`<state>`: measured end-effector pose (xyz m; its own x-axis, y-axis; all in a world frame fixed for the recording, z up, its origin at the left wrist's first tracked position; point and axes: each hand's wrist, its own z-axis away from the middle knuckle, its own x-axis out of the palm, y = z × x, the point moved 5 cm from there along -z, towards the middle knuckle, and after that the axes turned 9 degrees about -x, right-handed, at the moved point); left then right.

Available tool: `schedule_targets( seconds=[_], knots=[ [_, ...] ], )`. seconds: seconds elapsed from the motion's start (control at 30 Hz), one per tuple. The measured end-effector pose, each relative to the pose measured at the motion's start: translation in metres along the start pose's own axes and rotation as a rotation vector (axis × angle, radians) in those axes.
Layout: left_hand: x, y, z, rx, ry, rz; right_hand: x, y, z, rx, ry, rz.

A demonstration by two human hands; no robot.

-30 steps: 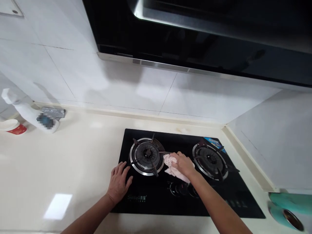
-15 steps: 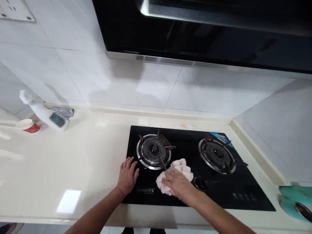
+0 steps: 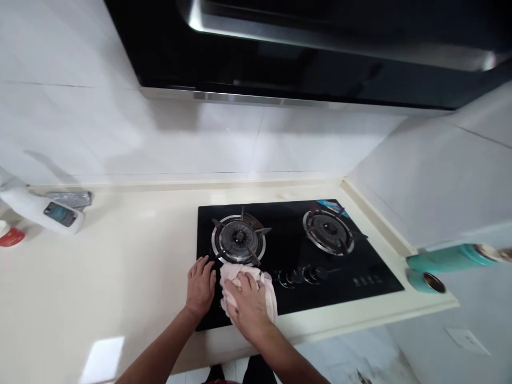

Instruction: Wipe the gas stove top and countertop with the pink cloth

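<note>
My right hand (image 3: 250, 309) presses a pale pink cloth (image 3: 270, 296) against the black glass gas stove (image 3: 284, 234), just in front of the left burner (image 3: 239, 236). Its fingers are bent into the cloth, which is bunched under and around them. Resting at the stove's left edge is my left hand (image 3: 200, 285), fingers stretched out and holding nothing. A short gap separates it from the cloth. To the right of the cloth are the black control knobs (image 3: 302, 275), with the right burner (image 3: 328, 231) behind them.
A white spray bottle (image 3: 40, 209), a grey wrapped packet (image 3: 71, 199) and a red-and-white tub (image 3: 11, 235) are on the left counter. At the right end are a teal canister (image 3: 426, 282) and a teal bottle (image 3: 448, 258). A black range hood (image 3: 280, 64) overhangs the stove.
My right hand has slid the cloth left across the stove, away from the knobs and closer to my left hand. My left hand stays at the edge. The view has turned rightward.
</note>
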<state>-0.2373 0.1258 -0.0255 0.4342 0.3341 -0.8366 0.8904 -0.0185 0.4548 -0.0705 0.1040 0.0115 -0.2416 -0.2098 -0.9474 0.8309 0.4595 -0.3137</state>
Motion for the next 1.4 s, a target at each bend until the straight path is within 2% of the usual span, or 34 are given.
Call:
schedule_targets(
  seconds=[0.07, 0.13, 0.33, 0.37, 0.43, 0.5, 0.57, 0.67, 0.77, 0.8, 0.87, 0.93, 1.03, 1.13, 1.17, 1.2, 1.27, 1.33, 1.4],
  knots=[
    [0.001, -0.001, -0.001, 0.012, -0.003, -0.007, 0.003, 0.017, 0.026, 0.004, 0.060, -0.020],
    [0.001, -0.001, -0.003, 0.027, -0.009, -0.018, 0.003, 0.047, 0.055, 0.044, 0.134, -0.024],
    [0.003, -0.001, -0.007, 0.056, -0.016, -0.049, -0.016, 0.170, 0.134, 0.117, 0.324, 0.094],
    [0.003, -0.001, -0.008, 0.058, -0.016, -0.053, -0.021, 0.192, 0.143, 0.169, 0.351, 0.123],
    [0.003, -0.001, -0.008, 0.058, -0.014, -0.060, -0.033, 0.233, 0.159, 0.365, 0.428, 0.182],
    [0.003, -0.001, -0.008, 0.055, -0.010, -0.065, -0.041, 0.256, 0.169, 0.572, 0.507, 0.231],
    [0.003, -0.001, -0.008, 0.056, -0.008, -0.068, -0.042, 0.252, 0.169, 0.637, 0.541, 0.233],
    [0.003, -0.001, -0.008, 0.063, -0.005, -0.077, -0.026, 0.204, 0.155, 0.449, 0.496, 0.099],
    [0.003, -0.002, -0.008, 0.059, 0.004, -0.083, -0.007, 0.145, 0.144, 0.199, 0.432, -0.193],
    [0.004, -0.002, -0.008, 0.057, 0.009, -0.084, -0.004, 0.132, 0.142, 0.160, 0.415, -0.313],
    [0.004, -0.003, -0.008, 0.053, 0.016, -0.084, -0.009, 0.125, 0.141, 0.172, 0.417, -0.535],
    [0.005, -0.003, -0.007, 0.051, 0.019, -0.083, -0.032, 0.137, 0.137, 0.263, 0.500, -0.669],
    [0.005, -0.004, -0.007, 0.041, 0.015, -0.084, -0.090, 0.169, 0.120, 0.363, 0.729, -0.661],
    [0.005, -0.004, -0.006, 0.035, 0.016, -0.082, -0.146, 0.190, 0.082, 0.339, 0.963, -0.505],
    [0.004, -0.004, -0.006, 0.036, 0.018, -0.082, -0.158, 0.192, 0.066, 0.297, 0.984, -0.444],
    [0.004, -0.004, -0.006, 0.038, 0.019, -0.080, -0.163, 0.193, 0.048, 0.256, 0.918, -0.371],
    [0.003, -0.003, -0.006, 0.045, 0.021, -0.075, -0.152, 0.190, 0.010, 0.191, 0.577, -0.237],
    [0.003, -0.003, -0.006, 0.048, 0.025, -0.070, -0.124, 0.187, -0.017, 0.161, 0.183, -0.149],
    [0.003, -0.003, -0.006, 0.048, 0.027, -0.073, -0.097, 0.183, -0.031, 0.155, -0.046, -0.117]
  ],
)
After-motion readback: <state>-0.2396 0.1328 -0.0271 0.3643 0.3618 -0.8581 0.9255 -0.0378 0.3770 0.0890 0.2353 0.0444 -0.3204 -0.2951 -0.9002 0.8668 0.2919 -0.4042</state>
